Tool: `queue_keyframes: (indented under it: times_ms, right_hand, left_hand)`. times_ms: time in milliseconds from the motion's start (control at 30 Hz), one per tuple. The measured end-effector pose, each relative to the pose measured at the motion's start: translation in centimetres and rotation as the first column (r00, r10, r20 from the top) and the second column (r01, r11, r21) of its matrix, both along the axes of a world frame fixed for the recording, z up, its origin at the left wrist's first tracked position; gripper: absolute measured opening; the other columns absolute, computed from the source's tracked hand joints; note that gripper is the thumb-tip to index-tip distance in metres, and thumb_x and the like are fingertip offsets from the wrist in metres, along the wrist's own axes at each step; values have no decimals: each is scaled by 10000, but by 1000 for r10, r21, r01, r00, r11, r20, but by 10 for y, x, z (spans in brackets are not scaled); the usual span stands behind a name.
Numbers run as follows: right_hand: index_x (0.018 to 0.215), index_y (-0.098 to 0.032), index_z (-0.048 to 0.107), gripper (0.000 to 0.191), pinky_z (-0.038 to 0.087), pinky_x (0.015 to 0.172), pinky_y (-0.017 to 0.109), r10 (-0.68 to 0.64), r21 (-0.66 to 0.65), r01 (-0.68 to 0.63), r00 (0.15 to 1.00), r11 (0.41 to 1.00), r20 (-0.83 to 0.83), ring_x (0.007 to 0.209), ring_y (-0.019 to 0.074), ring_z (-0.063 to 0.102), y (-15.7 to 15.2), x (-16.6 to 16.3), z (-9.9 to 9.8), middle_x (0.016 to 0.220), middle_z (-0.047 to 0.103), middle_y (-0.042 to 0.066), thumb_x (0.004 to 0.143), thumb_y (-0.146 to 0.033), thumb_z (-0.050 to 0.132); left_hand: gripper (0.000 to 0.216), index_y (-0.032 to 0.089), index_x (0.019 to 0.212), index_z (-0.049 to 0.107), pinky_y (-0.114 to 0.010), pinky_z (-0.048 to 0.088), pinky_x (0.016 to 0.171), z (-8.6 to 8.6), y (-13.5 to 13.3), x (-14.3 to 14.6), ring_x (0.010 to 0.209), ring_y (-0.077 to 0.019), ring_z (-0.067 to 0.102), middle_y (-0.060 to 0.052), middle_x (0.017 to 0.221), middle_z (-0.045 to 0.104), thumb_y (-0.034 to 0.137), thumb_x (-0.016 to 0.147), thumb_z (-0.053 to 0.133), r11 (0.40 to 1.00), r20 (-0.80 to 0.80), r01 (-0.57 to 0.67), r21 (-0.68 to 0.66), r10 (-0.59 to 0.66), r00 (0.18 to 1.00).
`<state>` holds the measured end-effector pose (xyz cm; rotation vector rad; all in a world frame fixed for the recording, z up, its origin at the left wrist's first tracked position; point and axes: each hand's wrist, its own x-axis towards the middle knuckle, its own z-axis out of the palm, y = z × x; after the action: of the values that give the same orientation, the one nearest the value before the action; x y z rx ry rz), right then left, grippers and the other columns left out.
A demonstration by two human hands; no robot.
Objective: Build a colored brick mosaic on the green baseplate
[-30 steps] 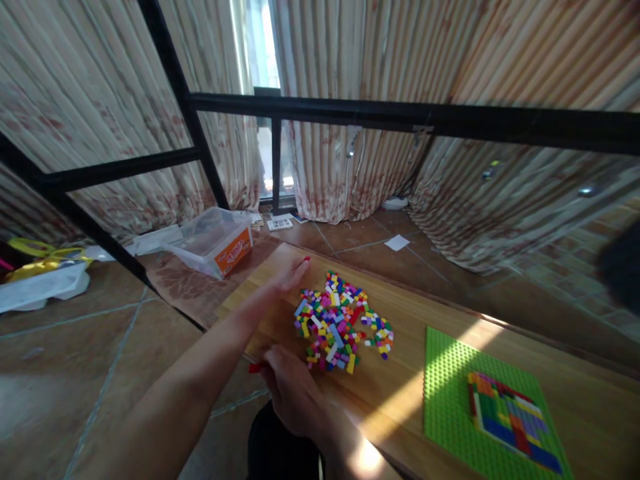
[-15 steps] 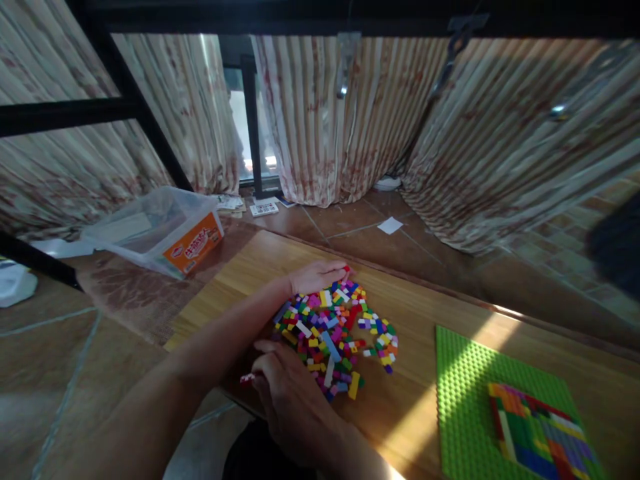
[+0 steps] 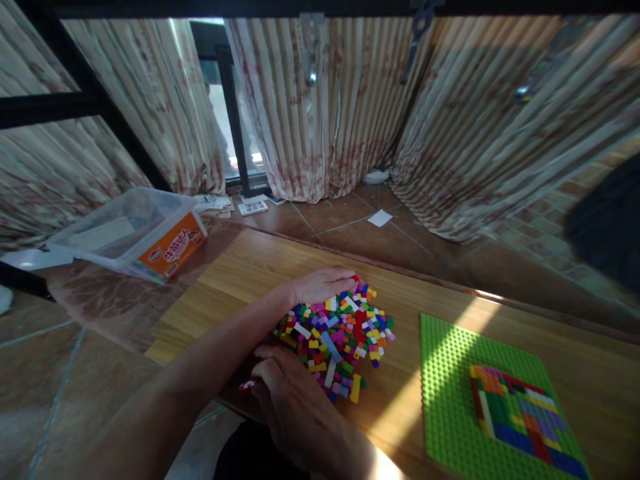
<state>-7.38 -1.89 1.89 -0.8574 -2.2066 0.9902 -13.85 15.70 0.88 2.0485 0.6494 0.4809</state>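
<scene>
A heap of small coloured building bricks (image 3: pixel 336 333) lies on the wooden table (image 3: pixel 240 287). My left hand (image 3: pixel 323 285) lies flat along the far edge of the heap, fingers stretched out together and touching the bricks. My right hand (image 3: pixel 293 393) rests against the near left edge of the heap, fingers spread and curved toward it, holding nothing that I can see. To the right lies a green baseplate (image 3: pixel 450 373) with a flat patch of coloured bricks (image 3: pixel 517 410) built on it.
A clear plastic box with an orange label (image 3: pixel 145 233) stands on the floor at the left. Striped curtains (image 3: pixel 350 100) hang behind the table, with black metal bars (image 3: pixel 60 107) in front. A paper scrap (image 3: pixel 381 218) lies on the tiled floor. A dark blurred shape (image 3: pixel 607 227) sits at the right edge.
My left hand has come down from beyond the heap onto its far edge. The loose bricks on the right have been drawn in, so the heap is tighter. The view has tilted down.
</scene>
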Motion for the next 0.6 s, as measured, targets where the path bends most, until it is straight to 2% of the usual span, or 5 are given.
queue_keyframes:
  times_ms: [400,600]
  right_hand:
    - [975,-207,510,117,487,918,356,-72,21,72,997,997,-32,1046,204,554,-10,23,-7,1106,601,83,940,-121,439]
    - [958,-198,513,126,492,895,362,-83,53,84,996,995,-33,1011,209,571,-13,36,-9,1055,604,96,914,-95,455]
  left_hand:
    - [360,162,996,630,-292,428,931,6,-11,33,979,-187,596,-66,1026,661,380,982,344,996,-41,-56,72,59,997]
    - [353,174,927,622,-281,445,898,6,-12,49,943,-179,602,-57,989,666,376,980,339,999,-35,-19,33,20,999]
